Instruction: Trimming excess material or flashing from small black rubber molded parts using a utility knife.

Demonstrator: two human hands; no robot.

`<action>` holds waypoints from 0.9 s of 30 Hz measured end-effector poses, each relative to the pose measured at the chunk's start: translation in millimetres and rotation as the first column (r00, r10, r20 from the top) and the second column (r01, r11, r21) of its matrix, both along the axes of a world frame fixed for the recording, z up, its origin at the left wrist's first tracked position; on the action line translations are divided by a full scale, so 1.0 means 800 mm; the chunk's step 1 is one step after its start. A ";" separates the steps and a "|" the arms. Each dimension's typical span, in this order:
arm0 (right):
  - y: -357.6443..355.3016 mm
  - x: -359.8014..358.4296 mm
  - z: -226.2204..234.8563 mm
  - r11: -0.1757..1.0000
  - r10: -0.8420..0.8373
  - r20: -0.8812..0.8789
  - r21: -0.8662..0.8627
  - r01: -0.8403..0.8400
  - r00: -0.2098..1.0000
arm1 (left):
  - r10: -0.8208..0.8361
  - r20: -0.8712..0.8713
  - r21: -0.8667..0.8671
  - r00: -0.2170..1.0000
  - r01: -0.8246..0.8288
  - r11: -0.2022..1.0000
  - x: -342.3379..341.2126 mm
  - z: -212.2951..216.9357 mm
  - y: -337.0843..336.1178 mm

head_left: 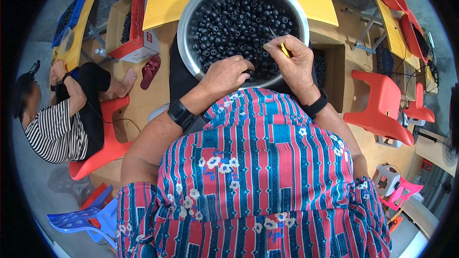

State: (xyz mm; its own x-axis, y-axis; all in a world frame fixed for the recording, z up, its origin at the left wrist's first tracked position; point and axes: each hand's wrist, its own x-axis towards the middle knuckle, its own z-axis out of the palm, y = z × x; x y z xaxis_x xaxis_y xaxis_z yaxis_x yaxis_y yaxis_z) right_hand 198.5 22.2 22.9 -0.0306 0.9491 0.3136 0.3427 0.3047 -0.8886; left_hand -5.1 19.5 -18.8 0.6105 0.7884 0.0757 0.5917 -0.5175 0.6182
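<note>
A wide metal bowl (pixel 185 43) full of small round black parts (pixel 234 24), several with a hole in the middle, is close in front of me by the yellow table. My right hand (pixel 294 59) is over the bowl's right side, closed on a thin pointed tool with a yellow handle (pixel 285 50). Its narrow metal tip sticks out past my fingers toward the parts. At the near left of the bowl, my left hand (pixel 225 74) has its fingers curled and pinched together low over the parts. Whatever lies between those fingertips is hidden.
The yellow table (pixel 162 0) stands beyond the bowl. Cardboard boxes (pixel 143 43) flank me, with red stools (pixel 377 105) at right. A seated person (pixel 62 124) works at left near a blue tray (pixel 69 16). A red slipper (pixel 150 72) lies on the floor.
</note>
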 end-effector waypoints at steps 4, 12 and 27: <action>0.001 0.001 -0.001 0.998 0.053 0.004 -0.032 -0.053 0.999 | 0.133 0.284 -0.172 0.949 -0.086 0.981 -0.002 0.017 -0.006; -0.006 -0.011 0.007 0.911 0.388 -0.063 -0.126 -0.393 0.920 | 0.630 0.617 -0.784 0.471 0.296 0.546 -0.020 0.011 -0.021; -0.013 -0.014 0.016 0.933 0.351 0.141 0.035 -0.358 0.926 | 0.589 0.669 -0.736 0.453 0.514 0.440 -0.009 0.014 -0.024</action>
